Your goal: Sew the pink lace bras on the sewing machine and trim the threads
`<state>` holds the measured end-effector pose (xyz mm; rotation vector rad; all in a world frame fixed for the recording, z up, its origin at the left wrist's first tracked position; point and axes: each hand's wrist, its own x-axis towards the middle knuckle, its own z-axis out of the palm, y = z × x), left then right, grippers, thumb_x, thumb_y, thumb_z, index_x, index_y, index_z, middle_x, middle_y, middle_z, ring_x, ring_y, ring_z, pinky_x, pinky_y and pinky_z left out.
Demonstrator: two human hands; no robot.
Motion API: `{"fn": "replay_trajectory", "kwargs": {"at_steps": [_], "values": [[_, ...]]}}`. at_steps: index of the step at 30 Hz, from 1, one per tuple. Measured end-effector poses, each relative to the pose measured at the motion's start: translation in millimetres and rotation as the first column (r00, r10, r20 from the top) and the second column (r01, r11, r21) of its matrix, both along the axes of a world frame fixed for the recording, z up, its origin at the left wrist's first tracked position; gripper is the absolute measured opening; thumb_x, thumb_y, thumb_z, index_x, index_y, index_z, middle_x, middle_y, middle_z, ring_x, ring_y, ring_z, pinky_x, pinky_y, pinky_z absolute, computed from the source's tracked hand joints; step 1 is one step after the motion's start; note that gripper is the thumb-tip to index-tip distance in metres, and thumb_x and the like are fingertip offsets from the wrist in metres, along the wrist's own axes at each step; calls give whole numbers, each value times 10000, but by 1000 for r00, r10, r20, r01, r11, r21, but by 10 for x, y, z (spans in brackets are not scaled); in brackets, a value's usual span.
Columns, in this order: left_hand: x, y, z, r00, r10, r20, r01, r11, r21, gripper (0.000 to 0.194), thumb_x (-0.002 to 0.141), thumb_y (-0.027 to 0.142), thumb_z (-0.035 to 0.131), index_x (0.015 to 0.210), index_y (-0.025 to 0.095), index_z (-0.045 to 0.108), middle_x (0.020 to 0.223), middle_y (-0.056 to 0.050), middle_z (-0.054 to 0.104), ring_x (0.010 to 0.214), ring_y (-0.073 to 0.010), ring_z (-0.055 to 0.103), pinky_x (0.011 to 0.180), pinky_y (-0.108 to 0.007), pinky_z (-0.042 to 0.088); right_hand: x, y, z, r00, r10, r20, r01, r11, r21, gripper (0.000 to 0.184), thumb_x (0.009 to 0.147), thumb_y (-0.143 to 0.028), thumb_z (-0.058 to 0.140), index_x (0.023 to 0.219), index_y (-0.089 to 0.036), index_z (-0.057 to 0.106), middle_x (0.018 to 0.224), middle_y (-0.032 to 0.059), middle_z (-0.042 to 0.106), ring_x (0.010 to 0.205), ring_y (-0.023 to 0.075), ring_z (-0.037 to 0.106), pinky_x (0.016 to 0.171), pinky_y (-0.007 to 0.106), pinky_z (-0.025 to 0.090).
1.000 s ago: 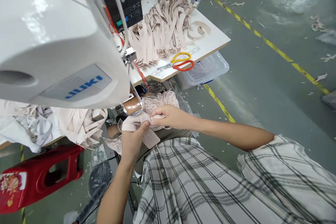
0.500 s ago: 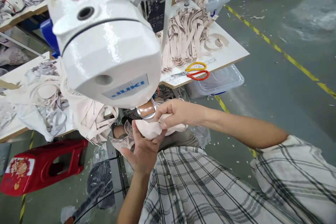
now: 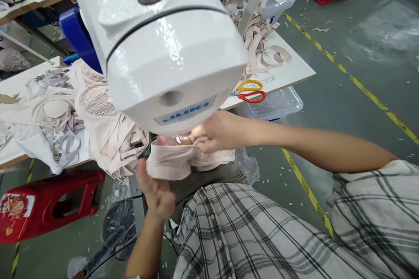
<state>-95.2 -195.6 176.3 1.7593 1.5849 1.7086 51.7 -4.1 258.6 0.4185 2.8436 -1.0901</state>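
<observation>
A white sewing machine head (image 3: 163, 48) fills the upper middle of the view. Just under its front edge my right hand (image 3: 214, 133) pinches the top edge of a pale pink fabric piece (image 3: 168, 163) with lace on it. My left hand (image 3: 155, 192) is below, its fingers curled up behind the left end of the same piece. The fabric is stretched between both hands close to the machine's underside. The needle area is hidden by the machine head.
A heap of pink lace garments and straps (image 3: 98, 126) lies on the table to the left. Yellow-and-red scissors (image 3: 250, 91) rest near the white table's edge (image 3: 294, 74). A clear plastic bin (image 3: 275, 104) sits beneath. A red stool (image 3: 46, 209) stands lower left.
The view has tilted up, so the machine head covers more of the table. Both hands have raised the fabric piece closer under the machine and spread it wider.
</observation>
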Motion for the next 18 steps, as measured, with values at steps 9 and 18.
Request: {"fn": "replay_trajectory", "kwargs": {"at_steps": [9, 18], "values": [[-297, 246, -356, 662, -28, -749, -22, 998, -56, 809, 837, 354, 738, 1539, 218, 362, 1238, -126, 695, 1174, -307, 646, 1074, -410, 492, -68, 128, -138, 997, -81, -8, 81, 996, -25, 113, 758, -214, 574, 657, -163, 568, 586, -13, 505, 601, 112, 373, 608, 294, 229], [-347, 306, -251, 659, -130, -741, -95, 963, -253, 758, 838, 414, 729, 1516, 303, 408, 1206, -80, 714, 1054, -294, 683, 1011, -418, 521, 82, 119, -342, 979, -112, -172, 127, 989, 78, 142, 870, -264, 574, 895, -186, 690, 850, 49, 665, 711, 157, 531, 649, 286, 356]]}}
